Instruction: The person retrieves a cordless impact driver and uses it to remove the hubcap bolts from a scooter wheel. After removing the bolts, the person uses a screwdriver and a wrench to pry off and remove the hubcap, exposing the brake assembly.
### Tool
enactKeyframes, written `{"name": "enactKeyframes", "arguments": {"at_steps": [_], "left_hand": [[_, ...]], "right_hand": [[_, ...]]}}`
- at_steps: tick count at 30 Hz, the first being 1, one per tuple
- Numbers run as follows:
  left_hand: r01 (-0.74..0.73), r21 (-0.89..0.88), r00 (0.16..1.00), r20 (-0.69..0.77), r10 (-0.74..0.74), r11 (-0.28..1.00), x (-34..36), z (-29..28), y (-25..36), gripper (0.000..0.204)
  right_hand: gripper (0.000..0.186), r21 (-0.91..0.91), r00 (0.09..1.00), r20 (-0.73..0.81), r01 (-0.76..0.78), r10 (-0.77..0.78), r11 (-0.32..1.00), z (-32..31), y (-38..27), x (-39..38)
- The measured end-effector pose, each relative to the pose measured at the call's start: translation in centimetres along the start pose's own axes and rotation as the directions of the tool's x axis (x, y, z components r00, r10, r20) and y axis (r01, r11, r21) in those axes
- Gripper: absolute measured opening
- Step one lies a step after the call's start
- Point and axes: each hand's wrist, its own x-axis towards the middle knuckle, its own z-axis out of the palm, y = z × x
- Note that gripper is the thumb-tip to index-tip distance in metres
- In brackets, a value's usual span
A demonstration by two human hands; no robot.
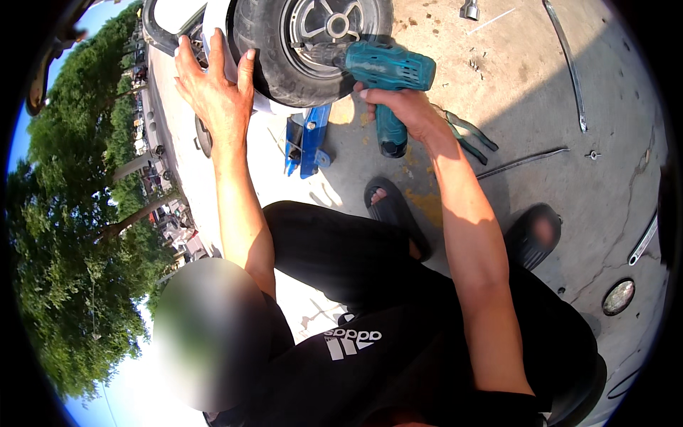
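My right hand [398,107] grips a teal cordless impact driver [390,65] by its handle, with the tool's nose at the lower part of the wheel hub [337,27] inside a black tyre [263,50]. My left hand [219,96] has its fingers spread, lying at the white and black bodywork [171,14] left of the tyre; whether it presses on it I cannot tell. A blue metal jack [311,146] stands below the tyre.
Green-handled pliers [472,146], tyre levers [575,89], a wrench [644,238], a socket [469,8] and a round metal piece [618,296] lie on the concrete floor [498,57]. My sandalled feet are beneath me. Trees and parked vehicles line the left side.
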Motion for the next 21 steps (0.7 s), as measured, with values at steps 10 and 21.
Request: {"name": "enactKeyframes", "arguments": {"at_steps": [10,21], "left_hand": [[0.028,-0.12,0.996,0.084,-0.018,0.992,-0.5,0.8,-0.3,0.055],[0.022,-0.072,0.992,0.128,-0.013,0.997,-0.7,1.1,0.2,0.046]], "right_hand": [[0.023,0.101,0.999,-0.036,0.029,-0.025,0.994,0.1,0.4,0.4],[0.03,0.09,1.0,0.03,-0.002,-0.001,0.996,-0.7,0.7,0.8]]}}
